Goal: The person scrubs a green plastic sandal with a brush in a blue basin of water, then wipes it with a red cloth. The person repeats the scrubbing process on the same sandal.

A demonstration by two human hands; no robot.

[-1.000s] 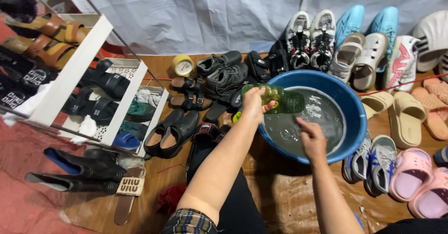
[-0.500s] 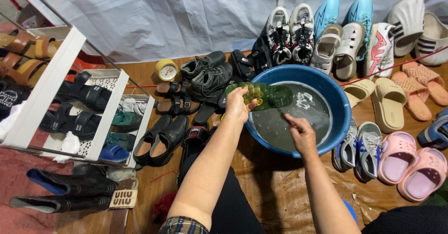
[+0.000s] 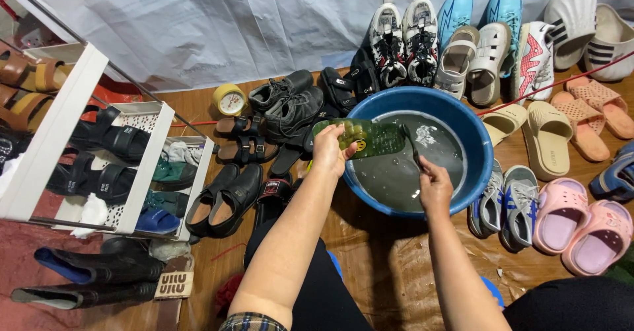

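Green slipper (image 3: pixel 363 137), translucent, held flat over the near-left rim of the blue basin (image 3: pixel 482 166), toe end out above the murky water. Basin sits on a brown plastic sheet (image 3: pixel 389 265) on the wooden floor, ringed by footwear: tan slides (image 3: pixel 547 136) and pink clogs (image 3: pixel 581 222) to its right, grey sandals (image 3: pixel 505 205) just beside its near edge, black shoes (image 3: pixel 287 106) to its left. White shoe rack (image 3: pixel 142 192) stands well apart on the left. Left hand (image 3: pixel 328 151) grips the slipper by its heel end, fingers closed round the edge. Right hand (image 3: pixel 434 186) is clenched on a dark brush (image 3: pixel 411 141), its head up near the slipper's toe; bristles too small to make out. Judged: slipper is light, a soft moulded plastic that will flex, and slick when wet, so a one-end hold may twist under scrubbing. Firmer hold would be around the middle, thumb on top.
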